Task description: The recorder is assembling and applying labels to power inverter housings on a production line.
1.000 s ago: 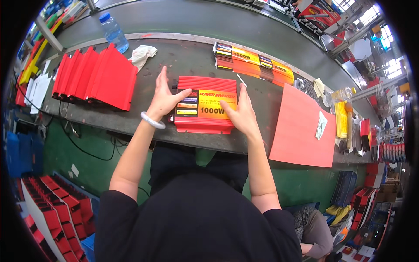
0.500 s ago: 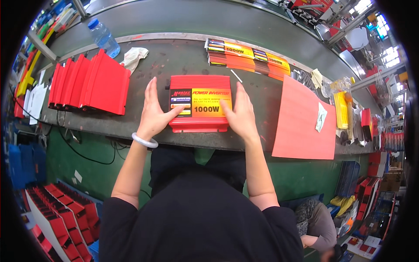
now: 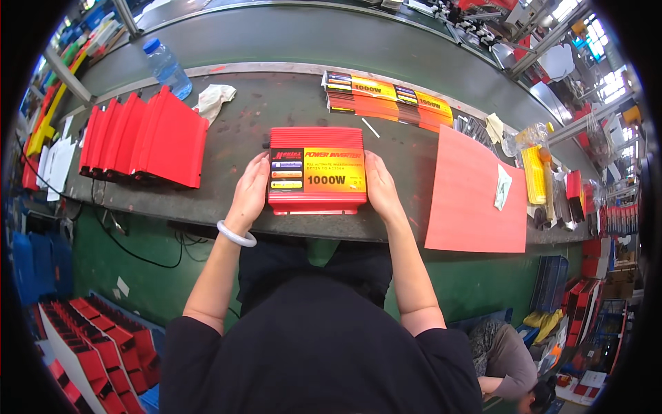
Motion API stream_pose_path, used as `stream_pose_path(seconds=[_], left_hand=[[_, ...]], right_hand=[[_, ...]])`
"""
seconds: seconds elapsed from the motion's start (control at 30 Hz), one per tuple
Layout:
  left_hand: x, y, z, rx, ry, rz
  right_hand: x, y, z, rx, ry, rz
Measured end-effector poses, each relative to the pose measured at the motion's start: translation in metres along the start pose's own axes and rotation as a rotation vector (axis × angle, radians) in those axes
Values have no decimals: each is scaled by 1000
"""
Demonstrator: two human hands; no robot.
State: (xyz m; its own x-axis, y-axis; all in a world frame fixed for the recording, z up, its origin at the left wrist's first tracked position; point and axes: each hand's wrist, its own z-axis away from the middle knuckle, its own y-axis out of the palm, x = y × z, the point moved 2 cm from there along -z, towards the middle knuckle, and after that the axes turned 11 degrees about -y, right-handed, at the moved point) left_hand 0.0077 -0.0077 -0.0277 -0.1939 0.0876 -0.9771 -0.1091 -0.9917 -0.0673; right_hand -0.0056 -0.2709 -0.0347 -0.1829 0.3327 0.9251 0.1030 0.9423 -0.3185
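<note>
Here the red, ribbed metal box with the yellow-and-black label on its top (image 3: 316, 170) sits flat at the near edge of the grey worktable (image 3: 276, 110), straight in front of the person. The left hand (image 3: 249, 190) lies flat against the box's left side, fingers stretched forward along it, a pale bangle (image 3: 236, 234) on that wrist; the right hand (image 3: 381, 188) mirrors it on the right side. Both hands press the box between open palms rather than curling around it, so it is steadied, not lifted. To my eye the label already lies square on the top face, and the sensible way to carry on is to keep the pressure even from both sides so the box does not skew toward the table's edge, which is close beneath it. Off to the left stands a row of red folded metal covers (image 3: 145, 138), and beyond the box a stack of spare orange-and-yellow label strips (image 3: 386, 100). A large plain red sheet (image 3: 476, 193) lies to the right, well apart from the hands.
</note>
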Motion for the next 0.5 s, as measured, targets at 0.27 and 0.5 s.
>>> stream_pose_path(seconds=[0.27, 0.5], left_hand=[[-25, 10, 25, 42, 120, 190], [-34, 15, 24, 70, 151, 160]], right_hand=[[49, -3, 26, -19, -68, -221], [49, -10, 33, -21, -25, -299]])
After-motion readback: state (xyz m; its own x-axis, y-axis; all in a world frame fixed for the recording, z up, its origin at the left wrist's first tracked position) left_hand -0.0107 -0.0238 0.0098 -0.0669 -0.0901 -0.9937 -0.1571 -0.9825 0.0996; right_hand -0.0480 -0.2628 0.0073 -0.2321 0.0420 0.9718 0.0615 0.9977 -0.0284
